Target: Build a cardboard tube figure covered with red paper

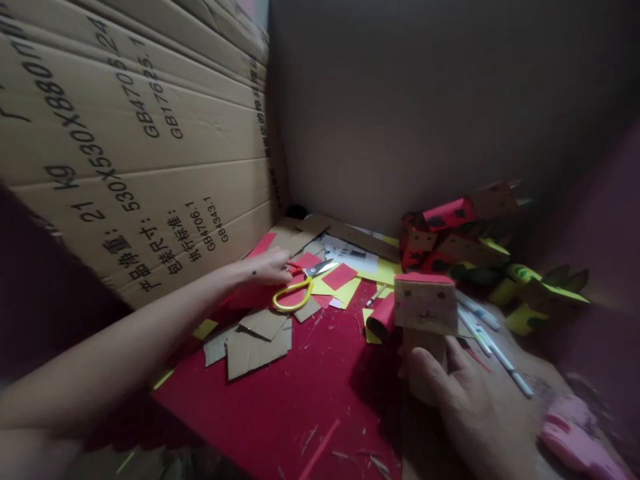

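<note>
My left hand [270, 267] reaches to the back left of the table, its fingers bent at the red handle of a pair of scissors [291, 295]. The other handle loop is yellow, and the blades point right over paper scraps. In my right hand [465, 393] is a cardboard tube figure [426, 307], held upright, thumb in front. It has a boxy head with a drawn face and a red top. Beside the figure lies a red paper roll [383, 317]. Cut cardboard pieces [257, 347] and red and yellow paper scraps [340, 275] lie near the scissors.
A large printed cardboard sheet [150, 153] stands along the left, and a grey wall [425, 100] is behind. Several red and green-yellow paper figures [450, 213] stand at the back right. White pens [505, 360] and a pink object [575, 433] lie right. Red sheet [300, 400] covers the table.
</note>
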Available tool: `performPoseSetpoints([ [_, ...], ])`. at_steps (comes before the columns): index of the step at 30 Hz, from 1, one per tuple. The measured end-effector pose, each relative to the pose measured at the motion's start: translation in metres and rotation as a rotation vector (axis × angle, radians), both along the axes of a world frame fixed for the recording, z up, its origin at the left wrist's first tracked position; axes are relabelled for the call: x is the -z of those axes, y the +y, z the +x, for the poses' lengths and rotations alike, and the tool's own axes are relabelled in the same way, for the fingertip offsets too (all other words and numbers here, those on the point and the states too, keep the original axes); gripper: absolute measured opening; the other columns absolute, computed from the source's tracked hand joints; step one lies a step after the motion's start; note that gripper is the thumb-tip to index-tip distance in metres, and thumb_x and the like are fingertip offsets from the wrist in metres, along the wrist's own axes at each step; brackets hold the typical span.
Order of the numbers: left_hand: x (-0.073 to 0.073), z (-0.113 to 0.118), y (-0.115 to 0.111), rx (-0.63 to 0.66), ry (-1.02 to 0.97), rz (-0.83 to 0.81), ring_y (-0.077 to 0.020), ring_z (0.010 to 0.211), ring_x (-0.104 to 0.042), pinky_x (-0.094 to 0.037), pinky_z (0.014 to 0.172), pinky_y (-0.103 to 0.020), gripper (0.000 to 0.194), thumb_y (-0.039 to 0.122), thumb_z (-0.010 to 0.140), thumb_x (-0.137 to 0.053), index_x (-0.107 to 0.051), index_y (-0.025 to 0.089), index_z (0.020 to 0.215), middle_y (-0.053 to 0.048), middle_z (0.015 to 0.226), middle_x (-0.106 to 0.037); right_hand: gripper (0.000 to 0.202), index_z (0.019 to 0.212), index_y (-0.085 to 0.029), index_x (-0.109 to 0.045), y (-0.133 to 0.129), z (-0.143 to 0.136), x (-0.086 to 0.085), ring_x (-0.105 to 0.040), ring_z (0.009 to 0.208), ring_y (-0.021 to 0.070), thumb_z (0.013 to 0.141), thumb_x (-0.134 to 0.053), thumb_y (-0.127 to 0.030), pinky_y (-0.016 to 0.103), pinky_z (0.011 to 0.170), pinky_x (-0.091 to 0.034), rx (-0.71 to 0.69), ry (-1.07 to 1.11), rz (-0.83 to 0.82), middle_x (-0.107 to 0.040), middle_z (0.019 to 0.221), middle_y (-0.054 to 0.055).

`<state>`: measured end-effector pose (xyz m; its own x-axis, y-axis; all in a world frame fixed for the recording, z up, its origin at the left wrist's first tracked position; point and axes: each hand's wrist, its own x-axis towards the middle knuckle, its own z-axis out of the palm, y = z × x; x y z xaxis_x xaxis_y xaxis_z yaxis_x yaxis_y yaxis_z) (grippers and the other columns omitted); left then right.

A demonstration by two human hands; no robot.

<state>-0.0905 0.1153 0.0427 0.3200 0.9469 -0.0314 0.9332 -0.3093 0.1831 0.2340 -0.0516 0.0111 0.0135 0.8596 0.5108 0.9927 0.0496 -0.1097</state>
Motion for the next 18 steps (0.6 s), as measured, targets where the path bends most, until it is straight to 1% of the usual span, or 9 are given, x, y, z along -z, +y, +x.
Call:
performPoseSetpoints([
  [4,-0.009,0.010,0.010,0.004,-0.014,0.063,-0.0238,0.072,-0.055,-0.038,0.058,-0.032,0.020,0.028,0.064,-0.060,-0.064,0.014,0.077,-0.010,0.073,-0.059,0.046,0.101,-0.029,-0.065,-0.001,-0.001,-0.001,-0.067,0.062,0.0268,0.084,-0.037,-0.062,0.034,0.049,-0.044,-0.017,0.088,-0.082,-0.074,0.077,0.006],
  [7,-0.013,0.018,0.025,-0.011,-0.040,0.114,-0.0238,0.072,-0.056,-0.040,0.060,-0.032,0.024,0.029,0.064,-0.061,-0.065,0.013,0.081,-0.010,0.073,-0.060,0.051,0.096,-0.028,-0.067,-0.001,-0.003,-0.005,-0.065,0.057,0.0277,0.083,-0.035,-0.065,0.035,0.046,-0.043,0.010,0.102,-0.086,-0.074,0.077,0.008],
  [9,-0.015,0.020,0.036,-0.049,-0.070,0.170,-0.0247,0.082,-0.058,-0.043,0.066,-0.031,0.036,0.028,0.066,-0.059,-0.064,0.011,0.097,-0.012,0.088,-0.063,0.053,0.093,-0.027,-0.069,-0.001,-0.006,-0.008,-0.065,0.060,0.0292,0.083,-0.033,-0.065,0.037,0.048,-0.044,0.021,0.106,-0.048,-0.074,0.078,0.008],
  [11,-0.016,0.018,0.046,-0.101,-0.100,0.223,-0.0242,0.097,-0.056,-0.045,0.075,-0.028,0.049,0.027,0.071,-0.056,-0.056,0.011,0.117,-0.014,0.110,-0.060,0.052,0.093,-0.027,-0.069,0.000,-0.007,-0.010,-0.066,0.063,0.0295,0.083,-0.033,-0.064,0.037,0.050,-0.045,0.013,0.122,-0.029,-0.073,0.075,0.008],
  [12,-0.017,0.015,0.049,-0.131,-0.108,0.237,-0.0236,0.102,-0.055,-0.045,0.078,-0.027,0.052,0.028,0.073,-0.055,-0.052,0.011,0.123,-0.014,0.117,-0.057,0.051,0.093,-0.027,-0.070,0.000,-0.007,-0.010,-0.065,0.063,0.0297,0.082,-0.035,-0.063,0.037,0.049,-0.045,0.016,0.124,-0.028,-0.072,0.072,0.008],
  [13,-0.019,0.010,0.050,-0.165,-0.109,0.240,-0.0236,0.104,-0.055,-0.044,0.080,-0.027,0.052,0.029,0.076,-0.053,-0.051,0.011,0.124,-0.015,0.119,-0.056,0.050,0.093,-0.028,-0.070,0.000,-0.007,-0.009,-0.065,0.062,0.0300,0.082,-0.036,-0.063,0.037,0.049,-0.045,0.024,0.120,-0.024,-0.072,0.070,0.007],
  [15,-0.021,-0.002,0.047,-0.239,-0.086,0.215,-0.0262,0.101,-0.058,-0.045,0.079,-0.029,0.046,0.034,0.078,-0.053,-0.055,0.010,0.117,-0.016,0.112,-0.061,0.051,0.092,-0.028,-0.071,0.001,-0.006,-0.008,-0.066,0.067,0.0318,0.080,-0.037,-0.064,0.039,0.052,-0.047,0.048,0.127,-0.012,-0.072,0.071,0.008],
  [17,-0.021,-0.016,0.037,-0.296,-0.044,0.159,-0.0312,0.096,-0.060,-0.044,0.075,-0.033,0.044,0.042,0.074,-0.059,-0.061,0.010,0.104,-0.018,0.099,-0.065,0.051,0.095,-0.028,-0.071,0.002,-0.005,-0.005,-0.067,0.076,0.0330,0.080,-0.037,-0.064,0.042,0.060,-0.049,0.047,0.179,-0.023,-0.074,0.082,0.009],
  [18,-0.019,-0.023,0.030,-0.311,-0.024,0.123,-0.0330,0.092,-0.061,-0.044,0.072,-0.034,0.046,0.048,0.070,-0.062,-0.063,0.011,0.098,-0.018,0.094,-0.066,0.050,0.097,-0.028,-0.070,0.003,-0.004,-0.003,-0.067,0.080,0.0331,0.080,-0.038,-0.063,0.043,0.066,-0.050,0.030,0.226,-0.032,-0.074,0.087,0.008],
])
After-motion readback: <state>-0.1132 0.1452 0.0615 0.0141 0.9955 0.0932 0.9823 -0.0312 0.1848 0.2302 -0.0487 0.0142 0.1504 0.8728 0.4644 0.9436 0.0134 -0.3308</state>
